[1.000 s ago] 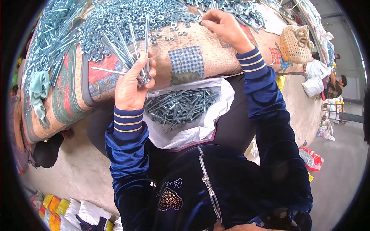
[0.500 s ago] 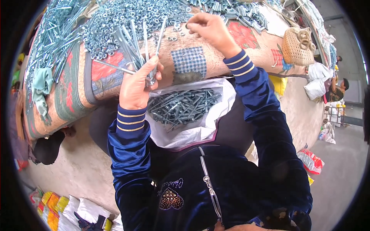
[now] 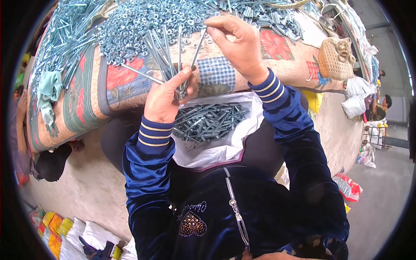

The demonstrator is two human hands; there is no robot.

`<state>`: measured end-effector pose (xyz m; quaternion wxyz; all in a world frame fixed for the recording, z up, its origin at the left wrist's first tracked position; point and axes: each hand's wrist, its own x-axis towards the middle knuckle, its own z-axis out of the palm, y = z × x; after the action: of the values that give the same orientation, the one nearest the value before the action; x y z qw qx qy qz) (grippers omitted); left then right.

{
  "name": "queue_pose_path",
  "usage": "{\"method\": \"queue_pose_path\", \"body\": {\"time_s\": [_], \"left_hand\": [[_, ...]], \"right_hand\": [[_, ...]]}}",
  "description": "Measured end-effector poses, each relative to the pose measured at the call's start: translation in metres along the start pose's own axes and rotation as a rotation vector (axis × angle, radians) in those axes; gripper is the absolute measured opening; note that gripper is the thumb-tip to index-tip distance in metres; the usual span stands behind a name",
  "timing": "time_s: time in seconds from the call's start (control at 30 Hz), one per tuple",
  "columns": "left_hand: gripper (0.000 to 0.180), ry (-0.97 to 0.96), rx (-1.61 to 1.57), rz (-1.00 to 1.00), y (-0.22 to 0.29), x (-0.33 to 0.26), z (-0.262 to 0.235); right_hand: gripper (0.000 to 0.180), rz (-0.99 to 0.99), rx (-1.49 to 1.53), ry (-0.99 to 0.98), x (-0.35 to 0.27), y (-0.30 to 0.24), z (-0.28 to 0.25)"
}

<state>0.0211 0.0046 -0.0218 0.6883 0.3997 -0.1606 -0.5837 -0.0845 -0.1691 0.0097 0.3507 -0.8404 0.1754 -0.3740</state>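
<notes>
My left hand is closed round the lower ends of a spread bundle of long thin metal bolts, whose shafts fan upward and outward. One bolt leans away to the left. My right hand pinches at the tip of the rightmost bolt; whatever small piece its fingertips hold is hidden. Beyond the hands lies a heap of loose metal nuts on the patterned cloth. Below them, a white sack sits open on my lap, with many short metal bolts with sleeves inside.
Long bolts are piled at the left of the cloth-covered table, metal sleeves at the far right. A pale green rag hangs at the left edge. A woven basket stands right. Other people are near both sides.
My right hand has come down to the tip of the rightmost bolt, having been apart from it. The left hand has shifted slightly right and nearer with its bundle.
</notes>
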Motion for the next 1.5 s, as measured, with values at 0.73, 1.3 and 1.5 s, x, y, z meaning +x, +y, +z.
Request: {"method": "queue_pose_path", "body": {"time_s": [0.73,1.3,1.5], "left_hand": [[0.018,0.080,0.061,-0.033,0.005,-0.003,-0.004],[0.014,0.145,0.038,0.050,-0.007,0.001,0.011],[0.015,0.175,0.056,0.229,-0.012,0.002,0.017]], "right_hand": [[0.018,0.369,0.747,-0.263,0.018,0.027,-0.019],[0.037,0.349,0.543,-0.073,-0.009,-0.005,-0.027],[0.022,0.589,0.751,-0.413,-0.025,-0.006,0.004]]}}
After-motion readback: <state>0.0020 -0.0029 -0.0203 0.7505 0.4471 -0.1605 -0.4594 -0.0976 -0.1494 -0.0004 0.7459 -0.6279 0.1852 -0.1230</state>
